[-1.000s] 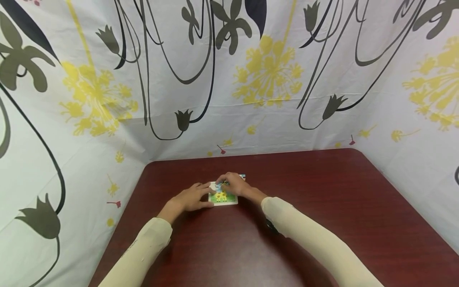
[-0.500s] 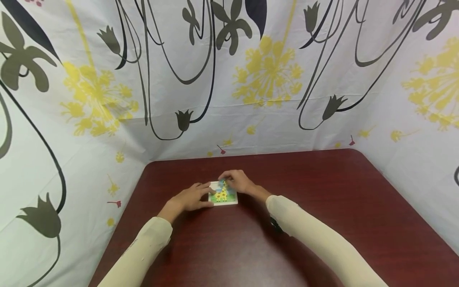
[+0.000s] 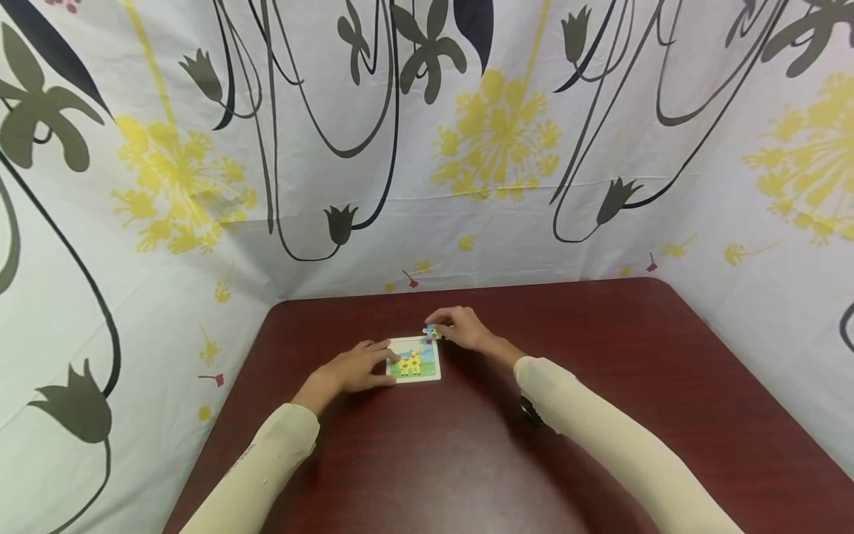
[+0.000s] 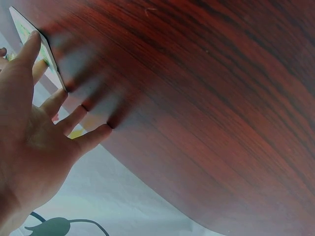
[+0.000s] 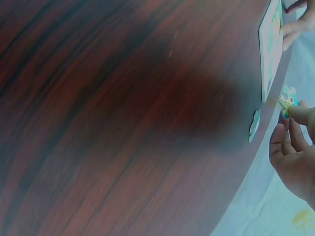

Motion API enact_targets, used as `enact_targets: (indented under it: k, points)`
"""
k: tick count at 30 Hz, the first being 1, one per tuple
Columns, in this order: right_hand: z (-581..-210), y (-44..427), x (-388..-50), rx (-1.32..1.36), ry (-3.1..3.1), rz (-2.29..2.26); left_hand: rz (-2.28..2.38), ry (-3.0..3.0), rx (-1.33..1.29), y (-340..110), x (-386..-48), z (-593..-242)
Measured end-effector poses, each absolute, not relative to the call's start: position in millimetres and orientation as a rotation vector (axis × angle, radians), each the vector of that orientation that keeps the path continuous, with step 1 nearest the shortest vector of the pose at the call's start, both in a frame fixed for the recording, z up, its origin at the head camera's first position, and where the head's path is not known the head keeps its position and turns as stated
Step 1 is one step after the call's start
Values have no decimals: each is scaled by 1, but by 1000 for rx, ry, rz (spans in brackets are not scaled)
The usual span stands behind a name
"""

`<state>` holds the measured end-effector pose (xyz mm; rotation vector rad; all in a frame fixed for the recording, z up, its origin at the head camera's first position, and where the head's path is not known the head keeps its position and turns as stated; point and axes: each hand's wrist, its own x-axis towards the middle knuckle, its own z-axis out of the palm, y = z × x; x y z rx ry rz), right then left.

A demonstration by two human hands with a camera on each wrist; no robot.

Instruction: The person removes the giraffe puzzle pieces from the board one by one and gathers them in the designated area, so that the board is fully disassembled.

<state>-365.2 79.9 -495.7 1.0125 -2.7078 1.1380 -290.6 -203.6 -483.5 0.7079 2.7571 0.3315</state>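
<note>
A small jigsaw puzzle in a white-rimmed tray (image 3: 414,380) lies on the table, with a yellow giraffe body on green and blue pieces. Bare white shows in its upper left part. My left hand (image 3: 356,368) rests at the tray's left side, fingers extended; in the left wrist view its thumb and fingers (image 4: 52,104) touch the tray's edge and the table. My right hand (image 3: 465,330) pinches a blue and yellow puzzle piece (image 5: 288,99) between thumb and fingers, just above the tray's upper right corner. Another puzzle piece (image 5: 254,126) lies on the table beside the tray.
The dark red wooden table (image 3: 567,415) extends around the tray. A white cloth (image 3: 434,245) with printed flowers hangs behind the table and along both sides.
My right hand has drawn the puzzle piece off the tray, up and to the right. More of the puzzle's upper part shows. My left hand has stayed in place.
</note>
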Motion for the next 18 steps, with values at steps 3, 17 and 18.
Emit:
enact_targets:
  k: [3,17,18]
  points:
    - [-495,90,-368,966,-2732,1114,336,2763,713,-205,-291,-485]
    - [-494,130,-373,878,-2769,1038,325,2768,727,-206,-290,-485]
    - [-494,132,-374,866,-2776,1029,324,2767,727,-205,-290,-485]
